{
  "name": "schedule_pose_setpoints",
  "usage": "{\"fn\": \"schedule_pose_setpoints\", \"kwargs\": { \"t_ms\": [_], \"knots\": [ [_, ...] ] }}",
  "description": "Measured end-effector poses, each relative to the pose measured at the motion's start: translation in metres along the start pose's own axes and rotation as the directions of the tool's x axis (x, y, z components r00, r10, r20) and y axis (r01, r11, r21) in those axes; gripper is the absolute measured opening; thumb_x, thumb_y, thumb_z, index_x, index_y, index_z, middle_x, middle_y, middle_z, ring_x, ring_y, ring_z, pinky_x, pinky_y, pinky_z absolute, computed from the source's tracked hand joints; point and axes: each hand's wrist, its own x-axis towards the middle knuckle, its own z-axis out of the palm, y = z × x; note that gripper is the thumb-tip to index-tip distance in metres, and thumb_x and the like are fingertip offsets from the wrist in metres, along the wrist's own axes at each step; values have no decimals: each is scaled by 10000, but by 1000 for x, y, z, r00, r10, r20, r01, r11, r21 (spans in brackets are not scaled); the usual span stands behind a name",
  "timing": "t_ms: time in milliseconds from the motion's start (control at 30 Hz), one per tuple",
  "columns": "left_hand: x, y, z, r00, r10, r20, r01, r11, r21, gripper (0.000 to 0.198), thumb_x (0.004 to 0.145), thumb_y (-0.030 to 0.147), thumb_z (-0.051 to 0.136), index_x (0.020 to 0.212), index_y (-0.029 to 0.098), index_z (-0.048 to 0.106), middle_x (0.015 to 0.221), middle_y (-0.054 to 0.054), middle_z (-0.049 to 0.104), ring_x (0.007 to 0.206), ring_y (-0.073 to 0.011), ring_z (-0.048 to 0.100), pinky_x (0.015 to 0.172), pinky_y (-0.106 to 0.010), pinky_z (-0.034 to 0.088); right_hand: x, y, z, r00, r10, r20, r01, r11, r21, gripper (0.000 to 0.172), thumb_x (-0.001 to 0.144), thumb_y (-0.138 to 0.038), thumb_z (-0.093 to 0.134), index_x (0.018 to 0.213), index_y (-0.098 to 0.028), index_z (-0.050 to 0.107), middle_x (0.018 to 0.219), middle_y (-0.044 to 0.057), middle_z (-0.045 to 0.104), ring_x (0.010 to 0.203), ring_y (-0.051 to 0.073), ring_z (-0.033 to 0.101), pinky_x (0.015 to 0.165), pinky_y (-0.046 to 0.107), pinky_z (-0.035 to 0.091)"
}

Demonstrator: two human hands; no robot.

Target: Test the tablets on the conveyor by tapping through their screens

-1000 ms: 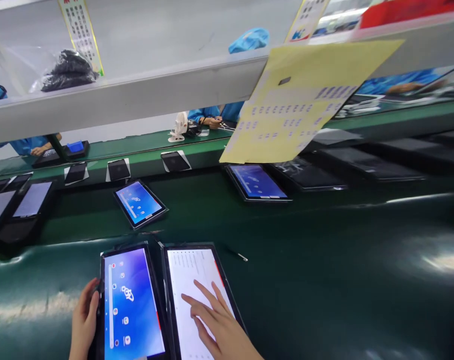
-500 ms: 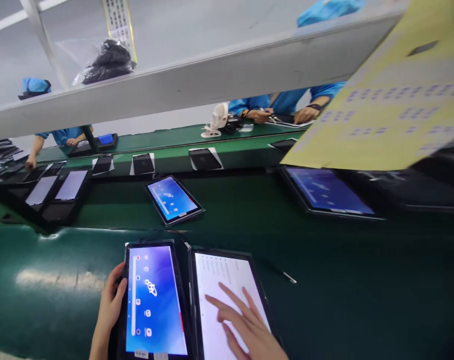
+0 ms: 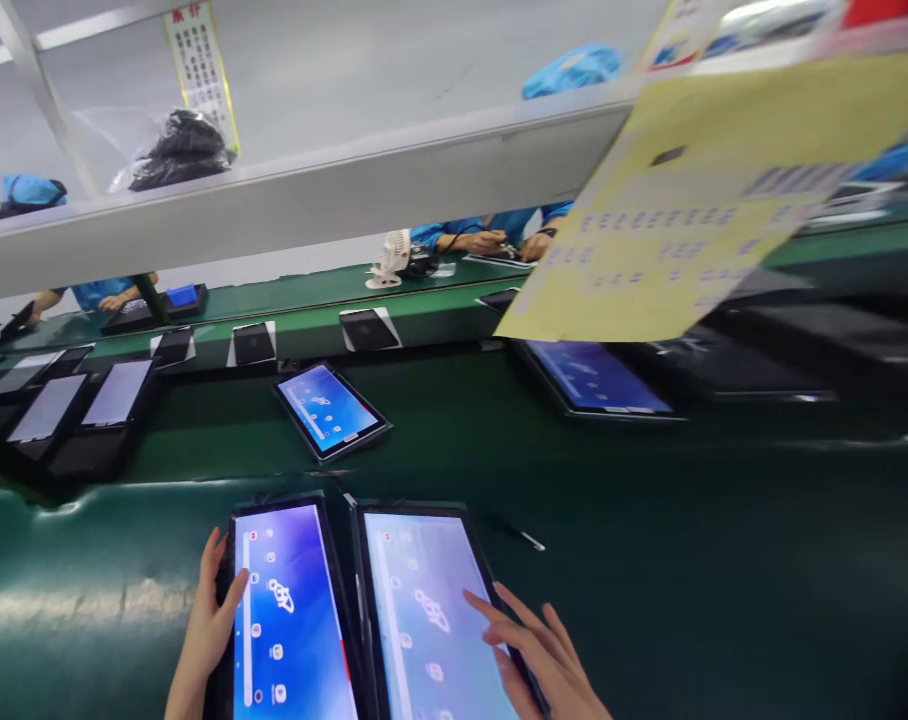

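Observation:
The left edge of a tablet (image 3: 289, 610) with a bright blue home screen is in my left hand (image 3: 208, 615), thumb on the front and fingers at its side. Beside it on the right lies a second tablet (image 3: 416, 570), its screen paler and showing similar icons. Over that one's right side is my right hand (image 3: 540, 645), fingers spread and index finger at the glass; whether it touches, I cannot tell. Both tablets lie on the green bench, lower ends cut off by the frame.
Another lit tablet (image 3: 326, 410) lies further back, and one (image 3: 593, 378) sits partly behind a hanging yellow sheet (image 3: 649, 220). A thin white-tipped item (image 3: 533, 541) is at right. A shelf (image 3: 296, 180) crosses above. Co-workers in blue sit across, near a small fan (image 3: 390, 255).
The right tablet's screen has gone from a white page to a pale home screen. My right hand has shifted towards its right edge. The whole view has swung slightly right.

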Motion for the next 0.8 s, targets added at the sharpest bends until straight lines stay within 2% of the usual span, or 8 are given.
{"fn": "schedule_pose_setpoints", "kwargs": {
  "t_ms": [100, 233, 367, 500, 567, 667, 733, 800],
  "knots": [
    [4, 4, -2, 1000, -13, 21, 14, 1000, -25, 860, 792, 679, 453, 1449, 186, 199, 1506, -175, 311, 1387, -295, 288, 1111, -459, 289, 5, -2, 1, 999, 16, 50, -19, 998, 54, 209, 1011, -294, 301, 1069, -245, 495, 1273, 83, 535, 1258, 328, 400, 981, 707, 309],
    [14, 10, 0, 998, -14, 67, 18, 998, -53, 864, 773, 711, 454, 1443, 219, 218, 1498, -155, 344, 1358, -292, 349, 1080, -447, 349, 16, -12, 1, 991, 35, 132, -47, 995, 93, 224, 1019, -291, 271, 1046, -247, 490, 1302, 63, 505, 1316, 331, 299, 969, 741, 288],
    [22, 9, 5, 998, -8, 63, 12, 999, -53, 834, 778, 715, 439, 1420, 212, 267, 1475, -158, 383, 1342, -292, 376, 1098, -455, 319, 30, -31, 8, 972, -17, 234, -9, 994, 110, 214, 995, -216, 289, 1029, -238, 500, 1327, 51, 475, 1366, 318, 162, 1007, 704, 290],
    [25, 3, 6, 1000, 10, 26, -10, 1000, -27, 767, 794, 689, 443, 1377, 200, 348, 1469, -158, 392, 1365, -299, 333, 1130, -480, 244, 48, -38, 5, 943, -123, 310, 91, 989, 118, 418, 912, -72, 294, 1281, -225, 414, 1086, 65, 586, 1364, 279, 185, 1053, 666, 257],
    [26, 1, 6, 1000, 24, 9, -24, 1000, -13, 745, 783, 684, 462, 1345, 199, 396, 1466, -148, 400, 1372, -305, 315, 1140, -486, 210, 56, -33, -8, 960, -122, 252, 96, 989, 111, 393, 911, -84, 298, 1258, -224, 420, 1057, 65, 595, 1355, 284, 220, 1041, 677, 262],
    [26, 0, 6, 999, 42, -3, -42, 999, 5, 712, 785, 673, 463, 1319, 203, 433, 1462, -135, 411, 1370, -300, 319, 1141, -480, 208, 60, -11, -34, 998, -46, -33, 49, 995, 88, 190, 964, -180, 314, 1029, -233, 484, 1194, 70, 559, 1305, 293, 331, 1049, 666, 246],
    [26, 0, 7, 998, 54, -9, -54, 998, 18, 707, 800, 657, 451, 1337, 197, 417, 1459, -137, 417, 1364, -292, 333, 1137, -474, 223, 55, 10, -43, 977, 77, -200, -59, 994, 93, 176, 978, -259, 330, 1037, -240, 495, 1221, 72, 553, 1211, 279, 459, 1018, 578, 367],
    [25, 0, 7, 998, 66, -16, -66, 997, 36, 704, 811, 646, 439, 1346, 189, 407, 1446, -142, 433, 1352, -294, 355, 1128, -475, 250, 41, 32, -39, 940, 261, -220, -235, 962, 137, 239, 965, -355, 346, 1087, -239, 516, 1136, 81, 603, 1049, 263, 584, 849, 429, 531]
  ]
}}
